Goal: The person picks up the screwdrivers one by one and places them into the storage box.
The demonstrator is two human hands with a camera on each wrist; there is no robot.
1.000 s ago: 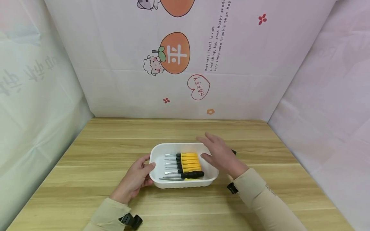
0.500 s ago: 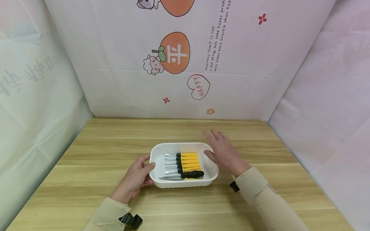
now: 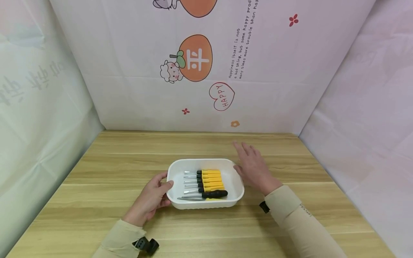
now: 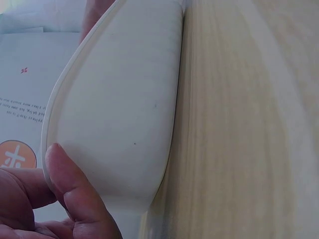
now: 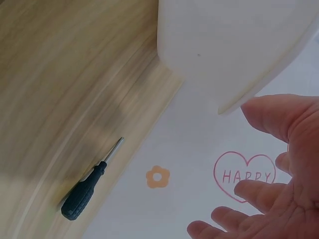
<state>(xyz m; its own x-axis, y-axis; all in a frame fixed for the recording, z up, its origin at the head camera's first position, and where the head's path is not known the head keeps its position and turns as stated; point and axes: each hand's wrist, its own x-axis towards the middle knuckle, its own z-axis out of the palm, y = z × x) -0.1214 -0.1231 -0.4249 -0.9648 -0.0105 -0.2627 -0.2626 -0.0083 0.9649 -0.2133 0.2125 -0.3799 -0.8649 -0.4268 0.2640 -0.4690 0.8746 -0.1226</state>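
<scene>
A white plastic tray (image 3: 193, 205) stands on the wooden table, holding several screwdrivers with yellow-and-black handles (image 3: 211, 180). Nearest its front wall lies a black-handled screwdriver (image 3: 214, 194). My left hand (image 3: 150, 199) grips the tray's left end, thumb over the rim; the left wrist view shows the tray's outer wall (image 4: 114, 109) close up. At the right end, my right hand (image 3: 255, 170) is spread with its fingers loosely extended, the thumb right at the rim. Another black-handled screwdriver (image 5: 82, 194) lies on the table in the right wrist view, hidden behind the right hand in the head view.
White printed sheeting (image 3: 145, 89) closes off the back of the table, with plain-looking sheets (image 3: 364, 107) on the sides. The wooden tabletop (image 3: 129, 150) extends around the tray on all sides.
My right hand has shifted right, from over the tray's right end to beside it. The left hand and the tray have stayed in place.
</scene>
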